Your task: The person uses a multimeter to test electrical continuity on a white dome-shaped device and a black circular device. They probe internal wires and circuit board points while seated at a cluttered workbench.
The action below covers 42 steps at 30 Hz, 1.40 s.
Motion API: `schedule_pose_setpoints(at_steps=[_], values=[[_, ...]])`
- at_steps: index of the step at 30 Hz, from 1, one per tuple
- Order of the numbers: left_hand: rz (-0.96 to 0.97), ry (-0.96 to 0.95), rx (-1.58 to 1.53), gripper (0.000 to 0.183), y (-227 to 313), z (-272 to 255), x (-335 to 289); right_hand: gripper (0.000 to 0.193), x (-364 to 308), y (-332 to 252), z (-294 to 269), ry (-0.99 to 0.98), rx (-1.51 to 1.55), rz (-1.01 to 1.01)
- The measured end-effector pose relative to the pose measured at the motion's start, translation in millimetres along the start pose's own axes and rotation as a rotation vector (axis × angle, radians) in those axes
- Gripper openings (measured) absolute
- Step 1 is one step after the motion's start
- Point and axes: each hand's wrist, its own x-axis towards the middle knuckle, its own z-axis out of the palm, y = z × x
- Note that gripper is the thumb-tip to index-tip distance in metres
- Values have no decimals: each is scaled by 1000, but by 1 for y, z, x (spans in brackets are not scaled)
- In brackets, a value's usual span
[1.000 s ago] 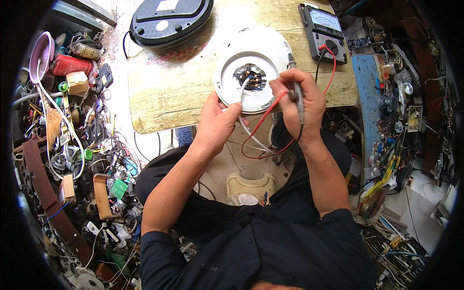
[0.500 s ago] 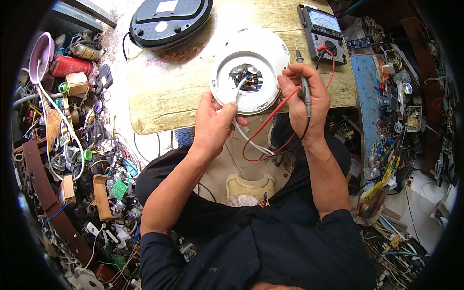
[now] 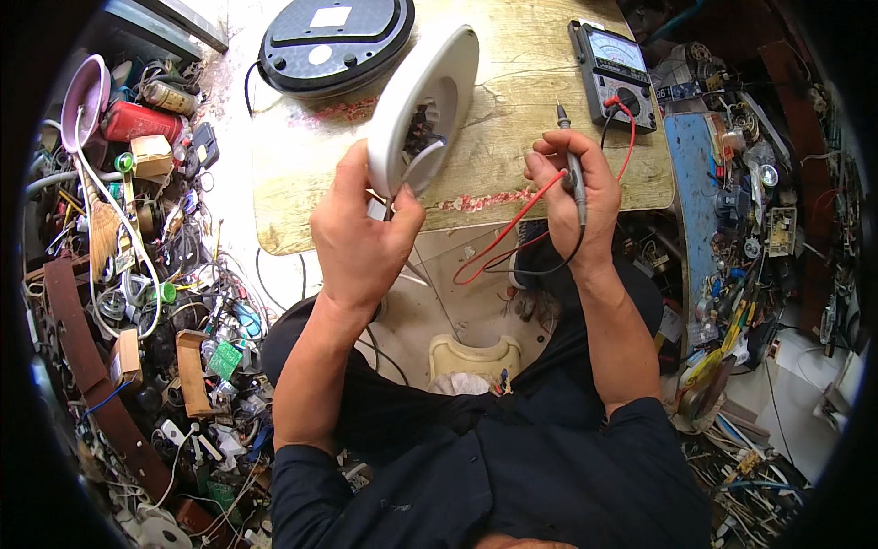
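My left hand [image 3: 358,233] grips the rim of a round white housing [image 3: 391,119], tipped up on edge above the table. Dark wiring [image 3: 419,128] shows inside its central opening, and a pale cable [image 3: 426,166] comes out near my thumb. My right hand [image 3: 593,183] is closed around a test probe [image 3: 576,178], its thin tip pointing away from me. A red lead and a black lead loop from that hand; whether a second probe is in it is hidden. The probe tip is apart from the housing. An analog multimeter [image 3: 615,78] lies beyond my right hand.
A black oval appliance [image 3: 334,46] lies upside down at the far left of the wooden table [image 3: 521,91]. Heaped parts and wires flank both sides, with a purple basin [image 3: 85,101] and red container [image 3: 137,121] at left. A cream stool [image 3: 474,357] stands below.
My left hand has shifted up and left, from the cable to the housing's rim, and turned the housing from nearly flat to steeply tilted. My right hand has barely moved, still gripping the probe.
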Motion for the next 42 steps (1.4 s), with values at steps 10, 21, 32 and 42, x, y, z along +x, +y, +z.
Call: schedule_pose_setpoints(at_steps=[10,21,32,42], values=[[495,-212,660,42,10,17,-22,22,2,5,-6,48,129,205],[466,-311,648,44,0,19,-24,29,0,-3,-10,-36,-182,124],[441,-300,603,38,-9,22,-25,34,-4,1,-8,-80,-366,-67],[446,-320,639,39,-12,24,-27,35,-3,0,-13,-140,-388,-60]])
